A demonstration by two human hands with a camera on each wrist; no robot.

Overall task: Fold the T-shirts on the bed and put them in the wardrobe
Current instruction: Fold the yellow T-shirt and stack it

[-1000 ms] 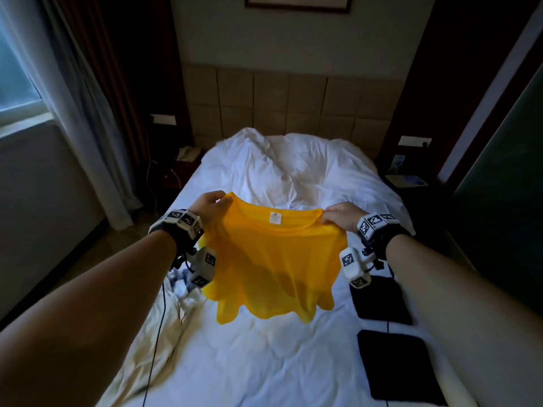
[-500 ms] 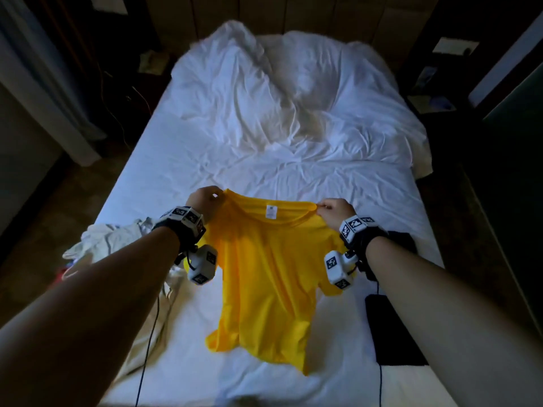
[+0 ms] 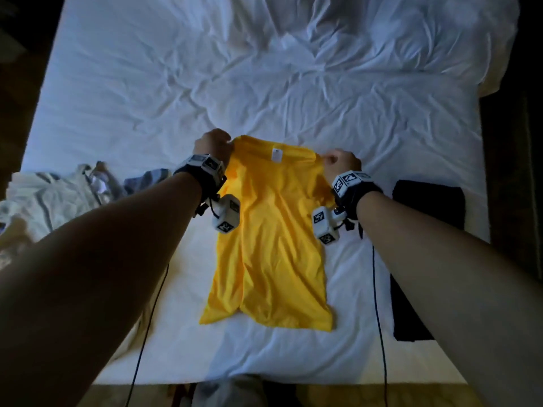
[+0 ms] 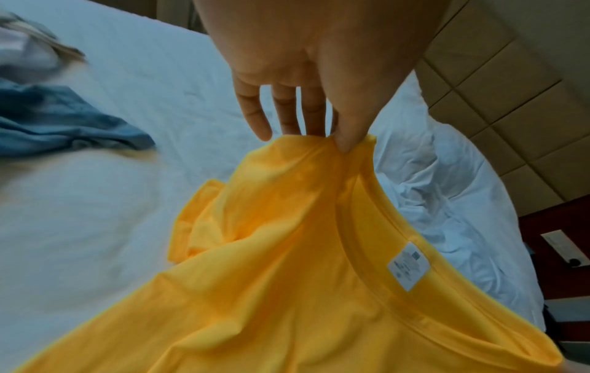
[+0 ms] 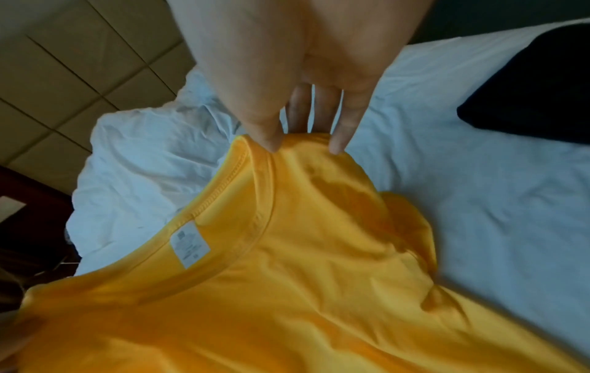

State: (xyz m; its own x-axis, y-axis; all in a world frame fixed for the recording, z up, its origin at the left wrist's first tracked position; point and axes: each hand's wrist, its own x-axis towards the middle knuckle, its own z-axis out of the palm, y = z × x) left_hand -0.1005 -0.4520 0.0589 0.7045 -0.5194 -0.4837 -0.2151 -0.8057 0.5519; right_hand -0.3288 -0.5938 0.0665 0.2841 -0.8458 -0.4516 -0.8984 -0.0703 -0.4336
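Observation:
A yellow T-shirt [image 3: 273,239] lies lengthwise on the white bed [image 3: 176,83], collar away from me, its white label [image 3: 277,155] showing. Its sleeves are tucked under. My left hand [image 3: 213,146] pinches the left shoulder by the collar; in the left wrist view the yellow T-shirt [image 4: 287,277] hangs from thumb and fingers of the left hand [image 4: 338,141]. My right hand [image 3: 340,163] pinches the right shoulder. In the right wrist view the right hand [image 5: 303,141] holds the raised yellow T-shirt [image 5: 287,277] at the collar.
A heap of pale and blue clothes [image 3: 73,192] lies at the bed's left edge. Folded black garments [image 3: 426,259] sit along the right edge. A rumpled white duvet [image 3: 382,39] covers the far end. Cables [image 3: 379,289] trail from both wrists.
The T-shirt, held up in the air a second ago, has come down onto the bed and now lies stretched flat toward me. Both hands have lowered with it, still pinching the shoulders.

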